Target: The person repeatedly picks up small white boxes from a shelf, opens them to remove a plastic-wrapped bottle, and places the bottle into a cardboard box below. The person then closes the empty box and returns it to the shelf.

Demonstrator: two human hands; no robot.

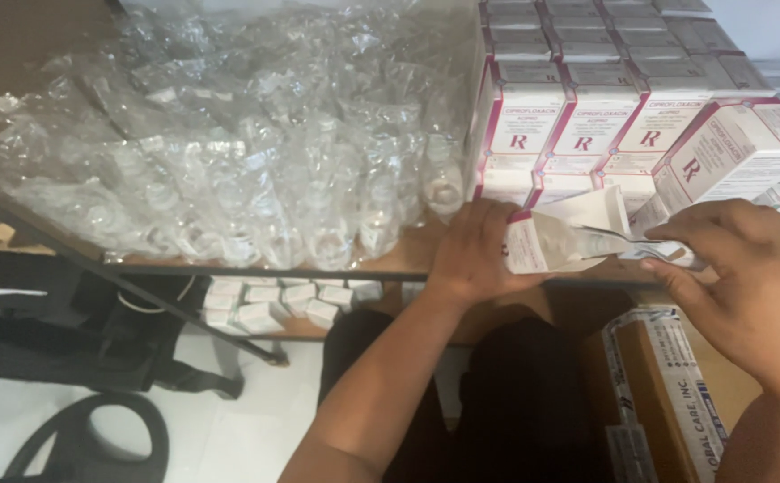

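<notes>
My left hand grips a small white carton with a magenta stripe by its left end, its flap open toward the right. My right hand pinches a thin clear-wrapped item at the carton's open mouth. Both hands hover at the near edge of the wooden table. Just behind them stand stacked rows of matching white and magenta cartons.
A big heap of clear plastic-wrapped pieces covers the table's left half. Several small white boxes lie on a lower shelf. A taped cardboard box sits at lower right, black straps and a bag on the floor at left.
</notes>
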